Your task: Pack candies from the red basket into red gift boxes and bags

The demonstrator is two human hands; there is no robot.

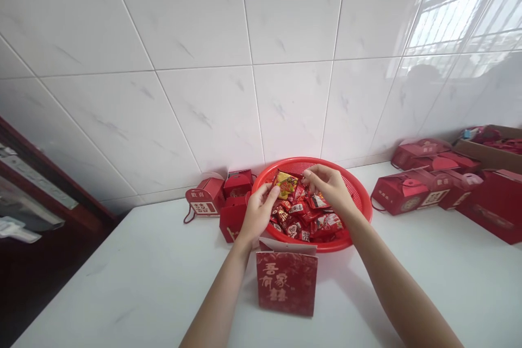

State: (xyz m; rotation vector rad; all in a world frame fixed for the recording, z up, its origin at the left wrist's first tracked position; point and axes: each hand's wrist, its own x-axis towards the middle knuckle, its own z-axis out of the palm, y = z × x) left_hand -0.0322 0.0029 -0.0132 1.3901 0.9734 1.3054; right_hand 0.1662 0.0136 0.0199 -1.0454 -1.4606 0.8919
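My left hand (259, 211) holds a yellow and red candy packet (286, 185) between thumb and fingers, over the left part of a red plastic basket (362, 198). Red-wrapped candies (297, 217) fill the basket's bottom. Above its right part, the thumb and fingertips of my right hand (328, 186) are pinched together; whatever they hold is too small to make out. A red paper box (287, 285) with gold characters stands upright in front of the basket, its top flaps raised.
Small red gift boxes (204, 198) sit left of the basket against the tiled wall. More red boxes (411, 191) are at the right, beside a cardboard carton (489, 155) holding red items. The white table (134, 283) ends at a left edge.
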